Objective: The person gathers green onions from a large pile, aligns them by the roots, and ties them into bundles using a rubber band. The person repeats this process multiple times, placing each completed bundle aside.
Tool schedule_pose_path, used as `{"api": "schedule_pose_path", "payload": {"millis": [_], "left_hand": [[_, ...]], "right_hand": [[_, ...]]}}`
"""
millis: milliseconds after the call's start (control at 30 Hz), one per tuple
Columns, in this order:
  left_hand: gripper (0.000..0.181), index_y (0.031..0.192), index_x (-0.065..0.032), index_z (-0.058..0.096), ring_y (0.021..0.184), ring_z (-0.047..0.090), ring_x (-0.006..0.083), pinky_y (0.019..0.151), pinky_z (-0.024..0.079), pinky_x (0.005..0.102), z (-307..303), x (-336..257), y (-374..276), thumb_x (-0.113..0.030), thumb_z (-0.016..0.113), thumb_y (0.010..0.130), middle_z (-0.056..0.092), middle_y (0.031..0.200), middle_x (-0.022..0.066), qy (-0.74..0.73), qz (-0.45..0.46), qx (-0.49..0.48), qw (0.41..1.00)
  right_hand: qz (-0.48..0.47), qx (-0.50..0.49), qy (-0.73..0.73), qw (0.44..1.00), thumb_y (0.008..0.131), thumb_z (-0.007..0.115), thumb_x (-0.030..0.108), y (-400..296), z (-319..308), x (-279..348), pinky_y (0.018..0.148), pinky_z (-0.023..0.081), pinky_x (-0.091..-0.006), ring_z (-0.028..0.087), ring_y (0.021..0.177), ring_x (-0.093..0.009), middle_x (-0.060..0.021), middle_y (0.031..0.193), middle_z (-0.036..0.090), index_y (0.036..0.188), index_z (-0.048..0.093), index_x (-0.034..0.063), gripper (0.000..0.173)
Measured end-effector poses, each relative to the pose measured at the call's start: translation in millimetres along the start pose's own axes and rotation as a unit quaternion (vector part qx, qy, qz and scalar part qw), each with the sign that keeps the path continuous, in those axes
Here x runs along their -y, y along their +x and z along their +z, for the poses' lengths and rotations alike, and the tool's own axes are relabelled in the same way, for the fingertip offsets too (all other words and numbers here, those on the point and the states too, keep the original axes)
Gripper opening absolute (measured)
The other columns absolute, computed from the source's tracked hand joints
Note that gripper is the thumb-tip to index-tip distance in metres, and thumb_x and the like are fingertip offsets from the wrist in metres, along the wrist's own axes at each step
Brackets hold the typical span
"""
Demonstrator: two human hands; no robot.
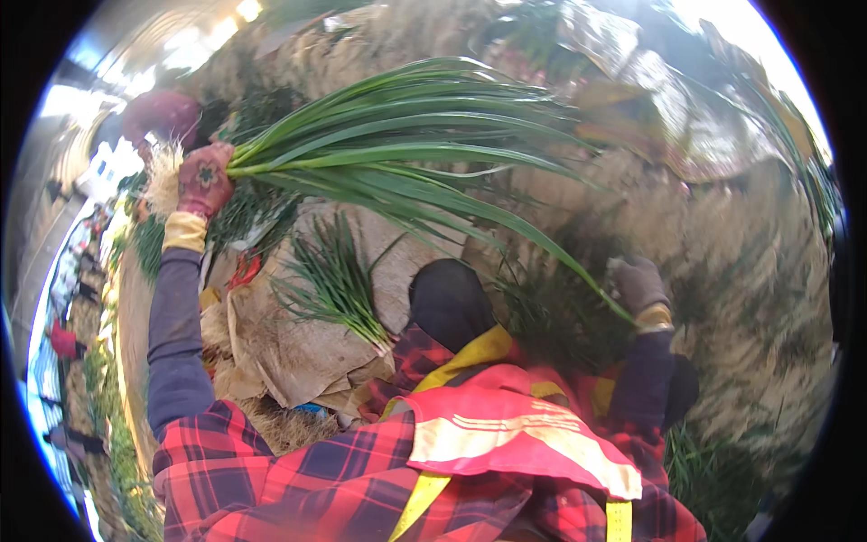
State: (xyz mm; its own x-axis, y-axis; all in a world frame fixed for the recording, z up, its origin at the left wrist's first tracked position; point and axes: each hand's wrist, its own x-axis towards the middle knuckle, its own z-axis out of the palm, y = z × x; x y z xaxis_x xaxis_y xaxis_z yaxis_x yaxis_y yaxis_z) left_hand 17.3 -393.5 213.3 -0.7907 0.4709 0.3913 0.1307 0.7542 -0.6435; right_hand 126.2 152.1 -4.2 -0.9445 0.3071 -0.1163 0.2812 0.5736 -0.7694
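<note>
My left hand (205,179), in a reddish glove with a flower pattern, grips a bunch of long green-leaved stalks (379,146), perhaps green garlic or leeks. Pale stringy roots (164,177) stick out on the left side of the fist, while the leaves fan out to the right. A smaller tied-looking bundle of greens (339,284) lies on brown sheeting (298,339) before me. My right hand (637,286), in a grey-brown glove, is at the right above blurred dark greens. One drooping leaf tip reaches near its wrist. Blur hides whether its fingers hold anything.
Heaped greens with pale roots (731,271) spread across the right and far side. A shiny sheet (718,115) lies at the upper right. Beyond my left hand is a round reddish object (162,115). My dark-clad knee (450,295) juts over the sheeting. People stand far left.
</note>
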Motion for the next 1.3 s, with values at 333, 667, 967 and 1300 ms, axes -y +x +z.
{"api": "schedule_pose_path", "payload": {"millis": [333, 667, 967, 1300], "left_hand": [[0.01, 0.077, -0.0101, 0.056, 0.073, 0.056, 0.0294, 0.062, 0.045, 0.0359, -28, 46, -25, -0.011, 0.049, 0.069, 0.056, 0.077, 0.0099, 0.002, -0.06, -0.031, 0.998], [0.012, 0.081, -0.0087, 0.053, 0.072, 0.053, 0.0283, 0.062, 0.042, 0.0353, -28, 71, -53, -0.009, 0.049, 0.07, 0.055, 0.076, 0.0097, 0.022, -0.045, -0.115, 0.992], [0.029, 0.094, -0.0082, 0.054, 0.096, 0.051, 0.0284, 0.086, 0.038, 0.0376, -46, 121, -105, -0.006, 0.056, 0.065, 0.056, 0.099, 0.0098, 0.074, -0.074, -0.127, 0.986], [0.034, 0.097, -0.0105, 0.052, 0.103, 0.047, 0.029, 0.087, 0.037, 0.0366, -56, 136, -120, -0.007, 0.057, 0.064, 0.053, 0.105, 0.0079, 0.097, -0.061, -0.145, 0.983]], "right_hand": [[-0.009, -0.02, 0.311, 0.95, 0.079, 0.054, 0.016, 17, -17, 25, 0.042, 0.032, -0.0189, 0.039, 0.048, -0.004, 0.0041, 0.058, 0.047, 0.086, 0.059, 0.0025, 0.016], [-0.39, -0.188, 0.069, 0.899, 0.067, 0.061, 0.006, 20, -12, 148, 0.06, 0.044, -0.0249, 0.051, 0.062, -0.012, -0.0057, 0.097, 0.054, 0.104, 0.053, 0.0086, 0.039], [-0.493, -0.119, -0.101, 0.856, 0.07, 0.058, 0.02, 46, 22, 243, 0.079, 0.043, -0.0359, 0.051, 0.096, -0.032, -0.0165, 0.116, 0.044, 0.126, 0.027, 0.0141, 0.064], [-0.323, -0.063, -0.187, 0.926, 0.075, 0.051, 0.018, 63, 61, 195, 0.07, 0.044, -0.0375, 0.056, 0.081, -0.031, -0.0155, 0.085, 0.059, 0.091, 0.057, 0.0074, 0.019]]}}
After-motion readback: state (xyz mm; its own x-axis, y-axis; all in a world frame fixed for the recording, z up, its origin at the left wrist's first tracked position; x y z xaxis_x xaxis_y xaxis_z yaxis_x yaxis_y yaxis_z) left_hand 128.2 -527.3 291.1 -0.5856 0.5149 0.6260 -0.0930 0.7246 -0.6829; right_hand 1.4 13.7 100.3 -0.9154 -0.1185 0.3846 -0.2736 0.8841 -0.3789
